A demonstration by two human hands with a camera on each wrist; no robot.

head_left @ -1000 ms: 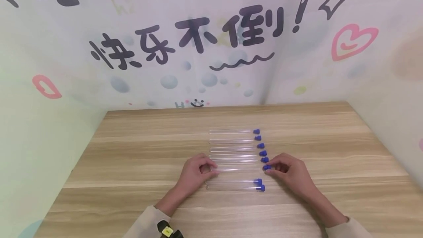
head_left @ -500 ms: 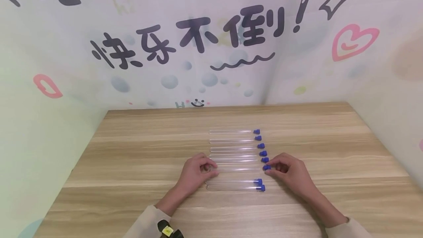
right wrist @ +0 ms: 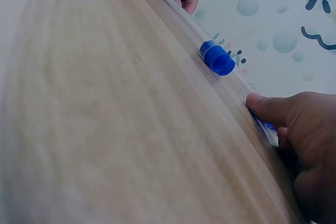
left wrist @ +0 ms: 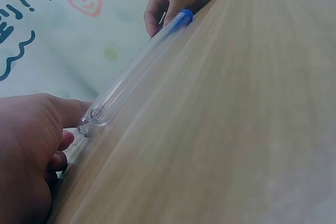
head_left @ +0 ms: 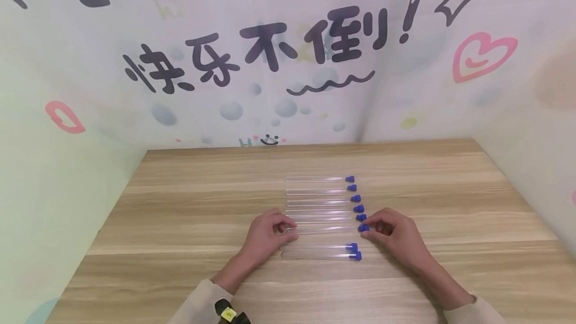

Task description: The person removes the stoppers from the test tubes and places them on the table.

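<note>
My left hand point(head_left: 268, 236) pinches the rounded end of a clear test tube point(head_left: 321, 229) between thumb and finger. Opposite it, a small blue stopper point(head_left: 363, 228) is pinched by my right hand point(head_left: 396, 234), just off the tube's open end. Nearer to me lie two tubes point(head_left: 315, 255) with blue stoppers in their right ends. The left wrist view shows their rounded ends close by my left hand point(left wrist: 31, 145). In the right wrist view, a fitted blue stopper point(right wrist: 217, 57) lies beyond my right thumb point(right wrist: 270, 107).
Behind the hands, several unstoppered tubes point(head_left: 315, 192) lie in parallel rows. A loose blue stopper point(head_left: 355, 198) sits off the right end of each. The wood-grain table point(head_left: 189, 189) meets a printed white backdrop point(head_left: 216, 124) at the back and pale sides.
The tube in my left hand has tilted slightly, its open end swinging a little toward the back. Both hands have stayed almost in place.
</note>
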